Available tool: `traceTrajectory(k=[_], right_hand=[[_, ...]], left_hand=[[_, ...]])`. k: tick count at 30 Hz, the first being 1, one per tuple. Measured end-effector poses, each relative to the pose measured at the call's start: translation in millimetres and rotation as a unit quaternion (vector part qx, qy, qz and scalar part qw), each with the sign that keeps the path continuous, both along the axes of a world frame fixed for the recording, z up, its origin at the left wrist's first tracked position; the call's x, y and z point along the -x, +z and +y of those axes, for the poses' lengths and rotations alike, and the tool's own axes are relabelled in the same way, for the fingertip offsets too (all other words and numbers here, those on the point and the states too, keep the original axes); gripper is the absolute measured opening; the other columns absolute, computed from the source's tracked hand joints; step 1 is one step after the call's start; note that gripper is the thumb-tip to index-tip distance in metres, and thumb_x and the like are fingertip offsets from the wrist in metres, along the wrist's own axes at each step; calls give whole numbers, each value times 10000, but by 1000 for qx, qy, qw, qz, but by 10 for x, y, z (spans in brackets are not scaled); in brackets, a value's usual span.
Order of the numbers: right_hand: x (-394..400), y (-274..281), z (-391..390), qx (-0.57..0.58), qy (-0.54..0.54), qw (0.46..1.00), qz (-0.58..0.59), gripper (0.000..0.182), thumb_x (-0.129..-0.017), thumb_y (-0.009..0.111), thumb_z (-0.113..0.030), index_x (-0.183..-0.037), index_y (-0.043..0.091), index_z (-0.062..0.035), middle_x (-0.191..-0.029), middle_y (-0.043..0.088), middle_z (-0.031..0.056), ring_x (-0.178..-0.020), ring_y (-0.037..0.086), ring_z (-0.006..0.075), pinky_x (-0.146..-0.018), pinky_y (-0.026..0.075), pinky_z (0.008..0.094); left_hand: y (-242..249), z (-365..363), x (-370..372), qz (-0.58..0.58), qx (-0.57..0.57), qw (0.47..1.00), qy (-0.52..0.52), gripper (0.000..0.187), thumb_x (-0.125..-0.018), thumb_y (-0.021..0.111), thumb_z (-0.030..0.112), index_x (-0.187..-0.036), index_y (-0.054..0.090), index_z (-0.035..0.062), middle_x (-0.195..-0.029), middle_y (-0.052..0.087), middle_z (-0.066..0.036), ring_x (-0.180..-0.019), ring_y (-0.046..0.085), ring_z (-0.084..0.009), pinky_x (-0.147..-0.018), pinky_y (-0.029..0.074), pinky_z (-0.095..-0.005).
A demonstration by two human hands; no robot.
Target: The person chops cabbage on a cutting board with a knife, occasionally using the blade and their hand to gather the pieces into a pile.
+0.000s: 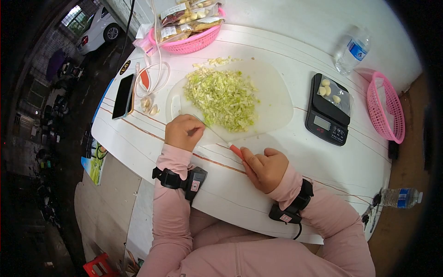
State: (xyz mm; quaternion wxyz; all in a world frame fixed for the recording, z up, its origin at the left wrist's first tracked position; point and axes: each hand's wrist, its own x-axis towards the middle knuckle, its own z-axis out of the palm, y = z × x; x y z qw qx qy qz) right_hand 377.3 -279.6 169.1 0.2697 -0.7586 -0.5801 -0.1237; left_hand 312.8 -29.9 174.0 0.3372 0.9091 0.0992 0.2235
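Note:
My right hand is wrapped round the red handle of a knife below the cutting board. The knife's thin blade points up and left toward my left hand. At the lower left edge of the white board, my left hand is closed, fingers curled; what it holds, if anything, is hidden. A heap of finely chopped pale green vegetable covers the left and middle of the board. Some garlic cloves lie left of the board, above my left hand.
A phone and white cable lie at the left. Behind is a pink basket of packets. At the right are a black scale with bagged garlic, a bottle, a pink basket and another bottle.

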Motion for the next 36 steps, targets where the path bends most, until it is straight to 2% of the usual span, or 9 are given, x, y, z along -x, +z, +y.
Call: traceTrajectory(k=[2,9,11,14,18,24,27,33,36], right_hand=[[42,-27,11,11,1,1000,-18,376,-828,670,-83,-1174,577,31,-585,510,42,-460,483,232,-516,405,350],[8,-28,33,-34,-50,997,55,333,-869,638,-100,-1170,569,25,-644,567,69,-483,494,258,-535,415,356],[7,6,18,-41,-61,995,60,321,-873,634,-101,-1163,574,22,-669,582,78,-490,495,263,-536,414,358],[-3,23,-10,-82,-58,991,85,312,-863,641,-89,-1153,587,14,-704,601,88,-492,486,267,-530,407,361],[-12,44,-32,-94,-58,989,95,314,-846,652,-75,-1142,594,13,-715,608,95,-492,476,271,-527,401,361],[-22,23,-24,-89,-60,987,119,297,-851,646,-54,-1139,600,-1,-682,592,95,-496,480,275,-530,393,361],[-34,30,-26,-82,-47,989,112,292,-863,637,-59,-1147,595,-7,-667,584,83,-503,488,274,-538,393,355],[-36,59,-12,-55,-29,994,89,301,-878,638,-92,-1162,581,-10,-679,584,69,-518,500,269,-557,396,348],[-39,12,-6,-52,-21,995,82,307,-850,657,-79,-1145,606,-11,-695,606,77,-520,495,269,-562,408,354]], left_hand=[[-33,34,-7,-22,-63,998,-12,70,-725,704,-4,-777,714,42,-827,684,-81,-727,660,-220,-613,526,-311],[-55,7,-22,-10,-13,1000,4,85,-736,695,-22,-810,698,21,-783,660,-83,-686,635,-177,-634,503,-271],[-108,8,-49,-43,-7,999,5,82,-727,706,0,-778,657,42,-762,621,-69,-670,609,-224,-612,497,-313],[-121,14,-71,-35,-31,999,22,80,-749,723,-7,-808,677,22,-770,634,-74,-680,622,-173,-635,494,-275],[-105,23,-76,-57,-67,996,33,96,-753,733,-2,-828,679,23,-785,634,-72,-693,621,-174,-640,495,-281],[-87,-4,-81,-118,-53,991,25,90,-795,661,-33,-869,670,16,-818,638,-86,-716,605,-171,-669,484,-269],[40,-31,-53,-155,-9,983,99,118,-810,600,-26,-884,669,34,-859,642,-90,-731,612,-221,-675,488,-303],[-42,51,-46,-179,37,973,144,114,-850,556,-22,-904,649,17,-812,611,-69,-678,572,-157,-632,459,-265],[-58,59,-32,-149,65,974,157,109,-905,552,4,-953,649,15,-870,611,-22,-752,549,-90,-671,445,-224]])
